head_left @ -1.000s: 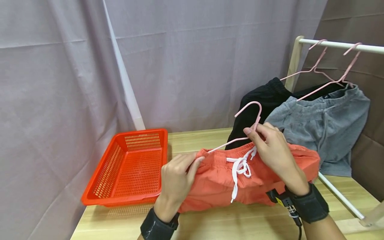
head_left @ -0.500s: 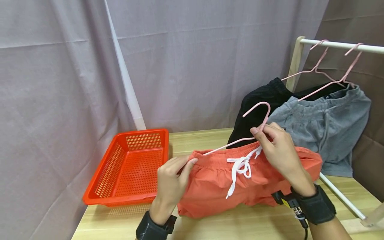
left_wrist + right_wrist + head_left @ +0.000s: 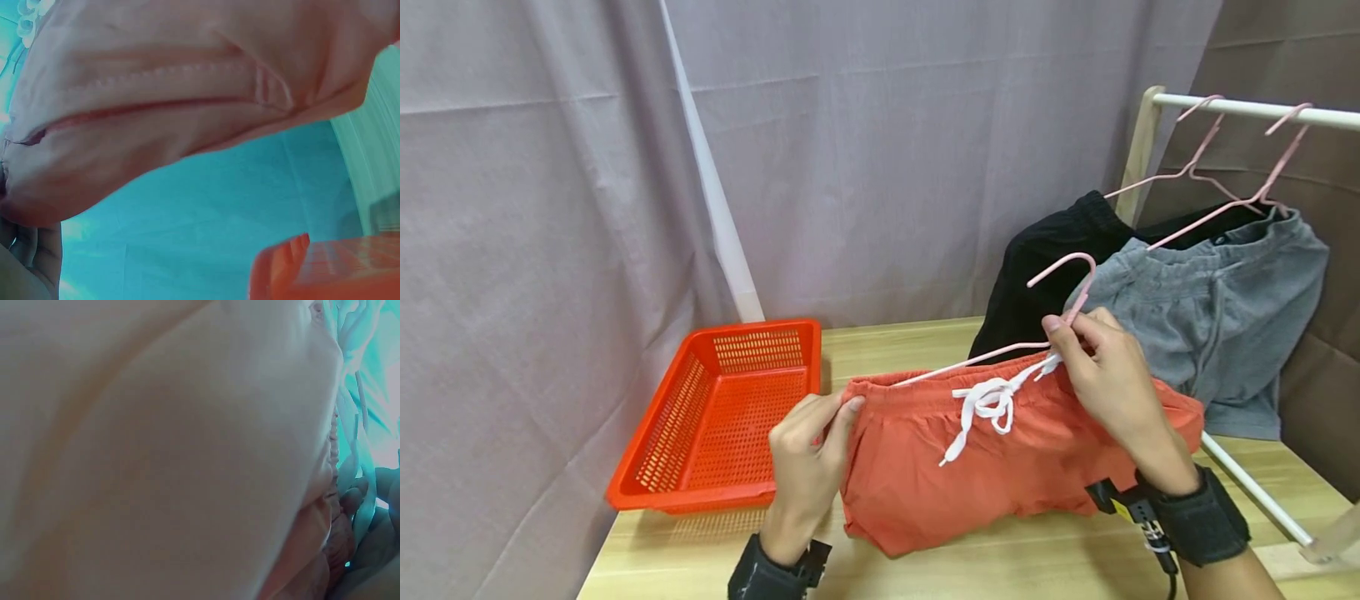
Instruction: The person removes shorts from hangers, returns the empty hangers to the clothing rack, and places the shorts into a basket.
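Observation:
Coral-red shorts [image 3: 940,475] with a tied white drawstring [image 3: 988,400] hang spread between the two hands, above the table. A pink hanger [image 3: 970,360] runs into their waistband, its hook standing up free. My left hand [image 3: 808,458] pinches the left corner of the waistband between thumb and fingers. With thumb and fingers my right hand [image 3: 1105,375] grips the hanger at the base of its hook. The hanger's right arm is hidden behind that hand and the cloth. In the left wrist view the shorts [image 3: 187,94] show a side seam.
A red plastic basket [image 3: 752,425] sits on the wooden table [image 3: 895,342] at left. On the right stands a rack with a white rail [image 3: 1330,118]. Black shorts [image 3: 1037,258] and grey shorts [image 3: 1210,308] hang from it on pink hangers. A grey curtain [image 3: 880,167] closes off the back.
My left hand has moved left and slightly down, drawing the waistband straighter. My right hand and the hanger have shifted right. The drawstring has swung left.

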Motion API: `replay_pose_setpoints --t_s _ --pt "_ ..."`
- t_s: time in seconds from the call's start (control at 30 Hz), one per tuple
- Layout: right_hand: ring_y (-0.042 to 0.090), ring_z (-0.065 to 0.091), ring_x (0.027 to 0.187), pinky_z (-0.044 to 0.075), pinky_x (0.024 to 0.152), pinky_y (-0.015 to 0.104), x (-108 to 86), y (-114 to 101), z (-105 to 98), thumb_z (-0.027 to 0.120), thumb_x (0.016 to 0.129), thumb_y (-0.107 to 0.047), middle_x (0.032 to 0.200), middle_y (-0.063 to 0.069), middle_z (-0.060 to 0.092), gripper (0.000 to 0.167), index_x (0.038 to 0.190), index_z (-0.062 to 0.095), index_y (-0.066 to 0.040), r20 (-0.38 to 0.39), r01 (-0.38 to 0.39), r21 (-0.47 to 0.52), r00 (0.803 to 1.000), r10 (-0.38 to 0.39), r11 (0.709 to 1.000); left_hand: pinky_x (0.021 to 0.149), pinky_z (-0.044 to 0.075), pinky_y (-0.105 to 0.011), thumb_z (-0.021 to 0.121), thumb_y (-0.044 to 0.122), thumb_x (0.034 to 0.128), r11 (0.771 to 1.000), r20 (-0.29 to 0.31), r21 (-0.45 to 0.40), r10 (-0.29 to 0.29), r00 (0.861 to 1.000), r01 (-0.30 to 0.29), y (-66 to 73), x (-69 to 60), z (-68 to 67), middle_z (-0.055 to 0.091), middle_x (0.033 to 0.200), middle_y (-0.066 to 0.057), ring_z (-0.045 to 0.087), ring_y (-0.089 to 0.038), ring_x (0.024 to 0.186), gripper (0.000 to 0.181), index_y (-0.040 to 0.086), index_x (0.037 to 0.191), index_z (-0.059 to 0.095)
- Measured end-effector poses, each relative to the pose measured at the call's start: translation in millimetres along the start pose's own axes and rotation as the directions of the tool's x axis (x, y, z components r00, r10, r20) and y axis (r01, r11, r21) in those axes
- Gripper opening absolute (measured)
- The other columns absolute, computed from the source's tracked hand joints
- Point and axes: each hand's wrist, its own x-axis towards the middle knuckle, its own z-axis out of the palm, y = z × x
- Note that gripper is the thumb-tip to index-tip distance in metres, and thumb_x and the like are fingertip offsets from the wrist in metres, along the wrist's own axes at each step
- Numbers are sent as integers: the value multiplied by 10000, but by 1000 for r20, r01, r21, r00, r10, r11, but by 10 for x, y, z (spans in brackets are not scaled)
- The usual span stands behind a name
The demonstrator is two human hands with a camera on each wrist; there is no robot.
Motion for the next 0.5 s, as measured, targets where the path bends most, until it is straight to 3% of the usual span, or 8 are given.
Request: replay_pose_setpoints --t_s 0.23,0.5 --pt "50 422 762 317 672 275 -38 41 4 637 1071 -201 819 110 551 290 868 722 -12 -5 -19 -3 1000 19 1000 625 548 -230 788 31 933 997 -14 -22 -70 997 70 -20 -57 -47 796 885 -100 698 -167 675 121 -8 1042 824" --pt "60 415 740 313 648 237 -33 41 -25 644 1069 -190 820 51 524 274 876 723 -12 -13 -38 46 999 38 998 675 545 -190 795 -46 895 986 -23 -51 -159 987 157 -52 -95 -97 798 909 -116 702 -162 690 184 -10 1073 821"
